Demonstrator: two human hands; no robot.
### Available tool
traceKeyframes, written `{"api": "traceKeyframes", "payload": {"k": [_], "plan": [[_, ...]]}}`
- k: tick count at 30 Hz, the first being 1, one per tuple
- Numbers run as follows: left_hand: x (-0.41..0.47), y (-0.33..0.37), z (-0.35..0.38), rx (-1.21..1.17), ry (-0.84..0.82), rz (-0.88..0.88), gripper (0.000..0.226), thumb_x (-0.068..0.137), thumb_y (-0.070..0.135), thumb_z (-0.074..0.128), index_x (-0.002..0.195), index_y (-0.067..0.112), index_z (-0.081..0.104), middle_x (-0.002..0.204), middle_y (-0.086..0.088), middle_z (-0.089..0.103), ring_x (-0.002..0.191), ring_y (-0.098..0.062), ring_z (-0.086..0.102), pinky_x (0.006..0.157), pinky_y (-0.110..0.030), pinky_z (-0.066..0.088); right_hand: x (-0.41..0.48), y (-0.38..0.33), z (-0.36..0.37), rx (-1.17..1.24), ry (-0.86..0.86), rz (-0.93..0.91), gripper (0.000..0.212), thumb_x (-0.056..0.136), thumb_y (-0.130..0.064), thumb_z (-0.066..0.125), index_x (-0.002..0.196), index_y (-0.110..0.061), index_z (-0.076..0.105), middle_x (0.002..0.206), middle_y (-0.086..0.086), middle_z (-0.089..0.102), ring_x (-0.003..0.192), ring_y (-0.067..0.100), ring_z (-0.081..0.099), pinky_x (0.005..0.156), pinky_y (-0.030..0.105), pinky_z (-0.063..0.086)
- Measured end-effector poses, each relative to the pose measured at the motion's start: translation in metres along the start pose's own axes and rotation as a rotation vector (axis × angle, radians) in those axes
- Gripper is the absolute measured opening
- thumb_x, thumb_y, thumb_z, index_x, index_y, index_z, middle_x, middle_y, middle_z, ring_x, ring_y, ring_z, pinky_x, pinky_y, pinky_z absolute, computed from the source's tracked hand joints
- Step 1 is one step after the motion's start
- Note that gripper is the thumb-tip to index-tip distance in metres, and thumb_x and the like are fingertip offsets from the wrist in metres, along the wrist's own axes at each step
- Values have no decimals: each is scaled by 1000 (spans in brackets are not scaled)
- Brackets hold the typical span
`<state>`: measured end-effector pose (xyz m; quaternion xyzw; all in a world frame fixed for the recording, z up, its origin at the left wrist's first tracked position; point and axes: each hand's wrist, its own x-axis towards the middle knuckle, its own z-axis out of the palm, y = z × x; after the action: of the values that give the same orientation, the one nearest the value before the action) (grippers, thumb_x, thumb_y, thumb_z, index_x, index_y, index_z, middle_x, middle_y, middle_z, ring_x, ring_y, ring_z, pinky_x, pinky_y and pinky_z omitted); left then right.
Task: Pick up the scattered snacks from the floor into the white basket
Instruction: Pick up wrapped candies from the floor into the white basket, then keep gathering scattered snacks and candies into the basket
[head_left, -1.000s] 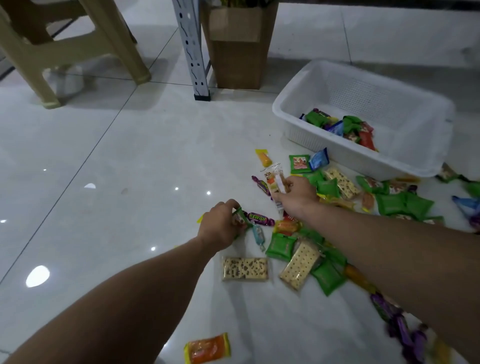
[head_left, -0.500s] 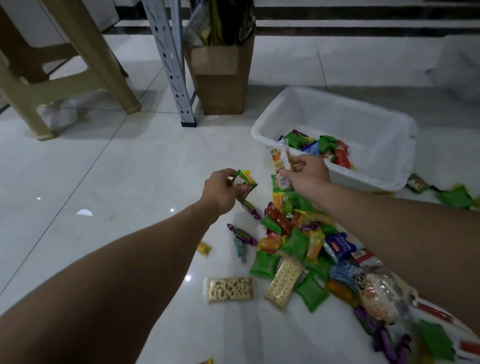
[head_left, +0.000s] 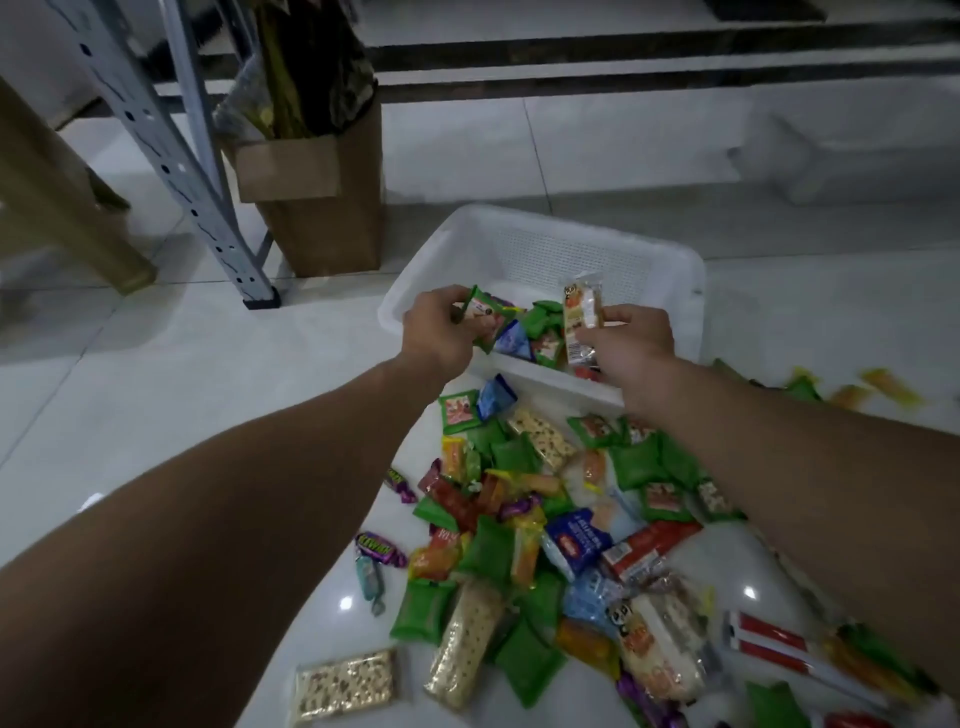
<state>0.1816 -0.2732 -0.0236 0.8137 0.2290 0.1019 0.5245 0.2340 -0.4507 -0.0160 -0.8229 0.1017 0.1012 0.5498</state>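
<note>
We are holding two snacks over the white basket (head_left: 545, 244). The green packet (head_left: 485, 319) is hanging from our left hand (head_left: 441, 332), above the near left corner of the basket; the grip is pinching the packet's edge between thumb and fingers. The tall pale packet (head_left: 581, 312) is standing upright in our right hand (head_left: 631, 345), whose grip is curling round its lower part, above the near wall. A few packets (head_left: 540, 332) are already lying inside the basket.

We are judging that the step in hand is the drop. Both grips need only to open, far enough inside the walls that nothing is landing on the rim. Most of the task is not yet done: a large pile of snacks (head_left: 545, 519) is lying on the floor (head_left: 208, 389) just in front of the basket, with one cracker bar (head_left: 343, 686) lying apart on the near side.
</note>
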Motion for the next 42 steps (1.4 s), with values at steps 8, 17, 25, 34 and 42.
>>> {"api": "traceKeyframes", "payload": {"k": [8,17,25,34,42], "plan": [[31,11,59,89,-86,23,27,87,6,66,114,8,66,97,-5,64,89,-15,58,72,-16,48,42,15,-20,64,70,59,24,79,-13,73,102,-19,71,94,4,70,80,19,68,79,38,59],[35,11,64,41,-174,-24,49,84,20,72,130,18,56,129,-6,59,114,-21,58,101,-39,46,48,20,-16,-59,24,7,45,86,-13,66,129,-17,56,123,3,63,109,19,60,98,31,49],[8,32,21,15,-139,-1,52,84,31,70,133,27,53,135,0,53,119,-18,52,100,-33,45,-1,-4,-23,-207,-39,-207,52,88,-35,64,136,-21,50,139,1,51,124,17,50,97,24,40],[-84,171,-47,-156,-240,-114,49,86,23,69,132,24,55,133,6,54,118,-12,52,99,-31,43,-118,-106,-138,14,102,-48,48,89,-38,63,133,-22,52,133,-2,54,115,8,51,89,23,41],[-193,366,-101,-96,-394,-218,48,86,24,69,132,22,55,132,6,55,120,-13,52,105,-33,40,-253,-229,-319,5,185,119,46,88,-38,64,131,-24,54,130,-4,57,116,14,55,99,38,47]]}}
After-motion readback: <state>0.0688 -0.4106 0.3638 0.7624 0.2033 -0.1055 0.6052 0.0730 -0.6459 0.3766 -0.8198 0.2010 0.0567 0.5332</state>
